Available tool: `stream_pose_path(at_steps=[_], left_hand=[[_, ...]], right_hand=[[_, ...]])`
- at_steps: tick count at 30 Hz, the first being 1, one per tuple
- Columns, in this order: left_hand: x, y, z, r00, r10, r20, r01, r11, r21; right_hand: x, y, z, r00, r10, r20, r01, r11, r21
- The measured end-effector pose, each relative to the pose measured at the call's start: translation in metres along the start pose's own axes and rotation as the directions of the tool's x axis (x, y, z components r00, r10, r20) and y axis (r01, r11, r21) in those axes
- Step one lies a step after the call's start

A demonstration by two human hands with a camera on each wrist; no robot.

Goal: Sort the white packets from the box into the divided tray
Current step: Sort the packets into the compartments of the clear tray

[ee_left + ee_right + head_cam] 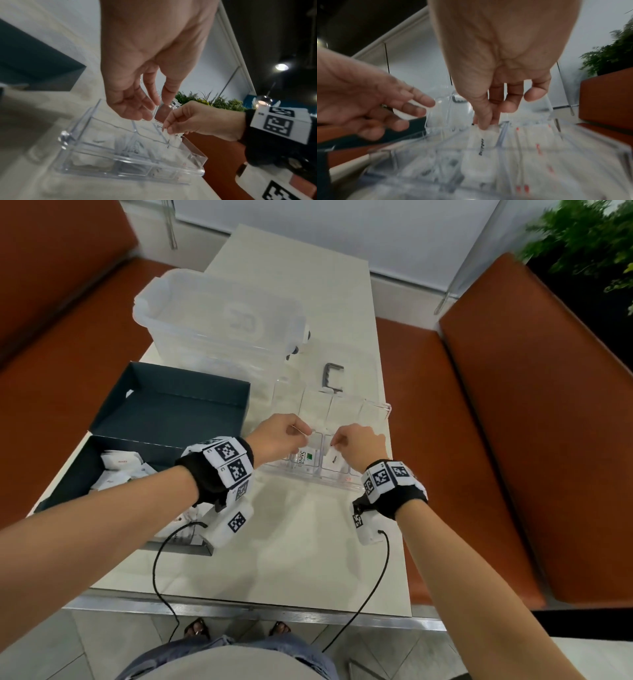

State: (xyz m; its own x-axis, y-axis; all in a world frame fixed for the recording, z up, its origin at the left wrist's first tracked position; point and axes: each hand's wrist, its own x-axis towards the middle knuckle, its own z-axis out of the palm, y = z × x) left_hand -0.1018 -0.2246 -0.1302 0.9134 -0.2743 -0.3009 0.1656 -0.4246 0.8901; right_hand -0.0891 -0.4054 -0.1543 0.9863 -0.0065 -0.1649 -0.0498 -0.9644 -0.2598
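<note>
The clear divided tray [308,475] [133,174] [590,142] stands on the table to the right of the dark box [164,412], which holds several white packets [118,465]. My right hand [337,441] [167,129] [485,125] pinches the top edge of a white pepper packet [334,460] [479,146], whose lower end reaches into a middle compartment. A white Stevia packet [306,457] lies in the compartment to its left. My left hand [301,436] [157,106] [412,112] hovers over the tray with loose fingers, and I see nothing in it. More packets, some with red print, fill other compartments.
A large clear storage bin [219,316] stands behind the box. A black metal bracket [332,378] lies just beyond the tray. Orange benches [513,422] flank the table, and a plant [589,237] is at the far right. Bare tabletop [291,542] lies near the front edge.
</note>
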Motion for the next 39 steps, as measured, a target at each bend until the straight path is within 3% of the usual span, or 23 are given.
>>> stream_pose_path(at_steps=[8, 13, 18, 29, 36, 39], left_hand=[[-0.006, -0.007, -0.007, 0.999, 0.032, 0.004, -0.033, 0.998, 0.048], [-0.005, -0.01, -0.009, 0.999, 0.026, 0.035, -0.031, 0.989, 0.142], [-0.003, -0.011, -0.006, 0.996, 0.014, 0.089, -0.034, 0.974, 0.226], [-0.008, -0.01, -0.009, 0.995, 0.037, 0.091, -0.053, 0.982, 0.183], [-0.022, -0.003, -0.047, 0.991, 0.069, 0.113, -0.082, 0.989, 0.121], [-0.033, 0.004, -0.076, 0.991, 0.07, 0.114, -0.084, 0.989, 0.124]], right_hand=[[0.001, 0.001, 0.021, 0.998, -0.035, 0.058, 0.05, 0.956, -0.289], [0.002, 0.005, 0.021, 0.991, 0.007, 0.132, 0.045, 0.922, -0.384], [0.005, 0.002, 0.026, 0.993, 0.014, 0.114, 0.028, 0.931, -0.364], [0.005, 0.0, 0.018, 0.985, 0.046, 0.166, 0.009, 0.949, -0.314], [-0.017, -0.04, -0.051, 0.994, -0.078, -0.071, 0.068, 0.989, -0.129], [-0.028, -0.074, -0.082, 0.979, -0.191, -0.073, 0.192, 0.981, 0.004]])
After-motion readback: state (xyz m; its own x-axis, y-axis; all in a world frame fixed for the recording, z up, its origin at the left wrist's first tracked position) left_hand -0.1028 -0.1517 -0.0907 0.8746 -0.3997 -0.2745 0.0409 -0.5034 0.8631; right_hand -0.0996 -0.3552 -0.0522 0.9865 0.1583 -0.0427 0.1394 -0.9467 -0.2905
